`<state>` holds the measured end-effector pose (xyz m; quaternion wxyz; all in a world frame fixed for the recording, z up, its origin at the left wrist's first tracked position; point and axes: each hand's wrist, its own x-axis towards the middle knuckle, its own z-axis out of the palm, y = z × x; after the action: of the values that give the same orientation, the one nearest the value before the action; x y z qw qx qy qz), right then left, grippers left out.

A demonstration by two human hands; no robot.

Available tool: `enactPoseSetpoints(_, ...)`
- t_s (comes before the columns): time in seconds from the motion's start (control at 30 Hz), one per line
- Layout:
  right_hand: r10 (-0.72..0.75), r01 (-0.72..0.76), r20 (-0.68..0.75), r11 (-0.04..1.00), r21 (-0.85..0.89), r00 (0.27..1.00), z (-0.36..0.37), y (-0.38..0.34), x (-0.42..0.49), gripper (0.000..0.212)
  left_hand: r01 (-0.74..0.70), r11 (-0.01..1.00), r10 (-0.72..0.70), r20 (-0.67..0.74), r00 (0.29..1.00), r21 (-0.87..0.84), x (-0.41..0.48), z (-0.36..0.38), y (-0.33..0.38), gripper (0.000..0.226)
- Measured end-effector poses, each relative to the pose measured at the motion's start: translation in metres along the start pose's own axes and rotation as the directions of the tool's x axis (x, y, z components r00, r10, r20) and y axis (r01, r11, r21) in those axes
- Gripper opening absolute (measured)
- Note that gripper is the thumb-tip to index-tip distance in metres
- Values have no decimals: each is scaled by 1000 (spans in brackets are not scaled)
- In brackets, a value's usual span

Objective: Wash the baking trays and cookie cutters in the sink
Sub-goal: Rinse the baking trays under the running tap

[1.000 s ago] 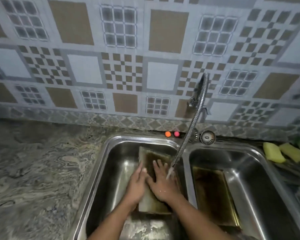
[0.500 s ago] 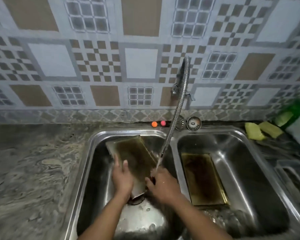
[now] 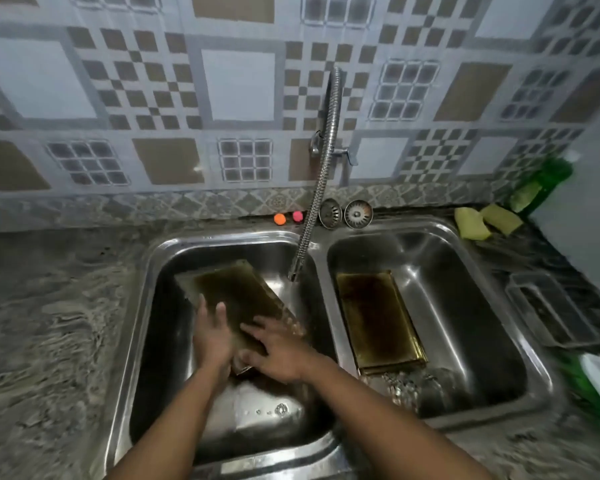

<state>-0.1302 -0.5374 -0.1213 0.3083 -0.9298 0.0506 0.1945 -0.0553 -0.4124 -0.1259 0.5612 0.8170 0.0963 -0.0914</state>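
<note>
Head view, near to far. Both forearms cut off at the bottom edge. Left hand (image 3: 213, 336) flat on the tilted tray (image 3: 236, 292) in the left basin, fingers straight and close. Right hand (image 3: 278, 355) across its near end, fingers spread, thumb partly hidden. Open room around, up to the sink rim (image 3: 222, 235). Second tray (image 3: 378, 317) flat in the right basin, small metal pieces (image 3: 409, 386) at its near end too blurred to identify. Hose (image 3: 321, 181) above; sponges (image 3: 471, 224) beyond.

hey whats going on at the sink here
A person is washing a stained baking tray in the left basin of a double sink. The left hand and right hand both rest on the tray's near end, fingers spread flat. The faucet hose hangs over this basin. A second tray lies in the right basin, untouched.
</note>
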Motion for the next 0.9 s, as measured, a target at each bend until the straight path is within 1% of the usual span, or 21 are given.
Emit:
enactPoseSetpoints(0.03,-13,13,12,1000,21,1000,1,3,4,68,8,1000,-8,14,1000,11,1,-1,-1,53)
enactPoseSetpoints(0.07,35,-35,-4,998,45,999,-2,7,8,68,19,1000,-20,37,999,17,0,-2,-1,54)
enactPoseSetpoints(0.1,122,-120,-23,991,58,992,-6,10,12,69,26,999,-28,61,998,23,-2,-1,-2,54)
enactPoseSetpoints(0.13,197,-195,-44,980,32,979,-8,9,15,70,31,999,-34,89,995,33,-7,-1,0,55)
enactPoseSetpoints(0.17,187,-188,-62,982,-7,980,-8,6,19,67,28,999,-33,104,994,45,-11,1,2,55)
enactPoseSetpoints(0.23,-24,23,-24,1000,-3,999,-3,-9,20,55,45,999,-47,142,989,12,-13,4,1,55)
enactPoseSetpoints(0.27,-116,116,-2,993,-1,993,1,-12,20,52,61,998,-56,156,986,-25,-14,4,0,56)
enactPoseSetpoints(0.3,-133,133,-6,990,-44,991,1,-8,20,50,67,997,-60,156,986,-43,-12,3,-3,56)
enactPoseSetpoints(0.33,-69,63,-47,990,-123,996,-6,-1,20,50,81,996,-75,152,986,-33,-11,0,-4,58)
enactPoseSetpoints(0.37,31,-51,-108,981,-190,994,-11,12,21,53,102,994,-95,145,985,-39,-9,-2,-9,60)
enactPoseSetpoints(0.4,132,-166,-167,963,-211,977,-18,22,17,57,139,989,-131,146,981,-49,-8,-6,-10,62)
enactPoseSetpoints(0.47,249,-277,-236,957,-91,939,-33,36,9,59,202,972,-179,186,966,-116,-6,-12,-13,63)
enactPoseSetpoints(0.5,284,-284,-233,958,30,930,-39,42,8,55,236,960,-202,211,956,-151,-4,-13,-14,62)
enactPoseSetpoints(0.57,306,-251,-210,935,252,928,-50,43,7,43,321,923,-262,262,929,-212,-8,-14,-9,63)
enactPoseSetpoints(0.6,307,-232,-227,924,304,924,-54,43,7,39,356,909,-289,285,914,-217,-11,-12,-8,64)
enactPoseSetpoints(0.67,332,-200,-242,873,445,912,-60,39,7,34,347,921,-288,285,914,-180,-5,-3,-23,68)
enactPoseSetpoints(0.7,337,-167,-249,836,523,908,-60,36,6,30,312,942,-271,269,924,-125,6,6,-40,71)
enactPoseSetpoints(0.77,324,-92,-334,826,556,885,-62,21,2,18,258,964,-229,285,931,-66,13,18,-47,78)
enactPoseSetpoints(0.83,260,-50,-415,890,453,872,-57,3,-3,8,253,957,-182,382,906,-143,5,18,-24,80)
enactPoseSetpoints(0.87,224,-48,-416,918,393,881,-50,-8,-6,15,306,929,-188,447,875,-207,-9,13,4,82)
enactPoseSetpoints(0.9,185,-39,-397,937,347,899,-41,-18,-8,26,394,867,-204,505,838,-304,-19,11,26,82)
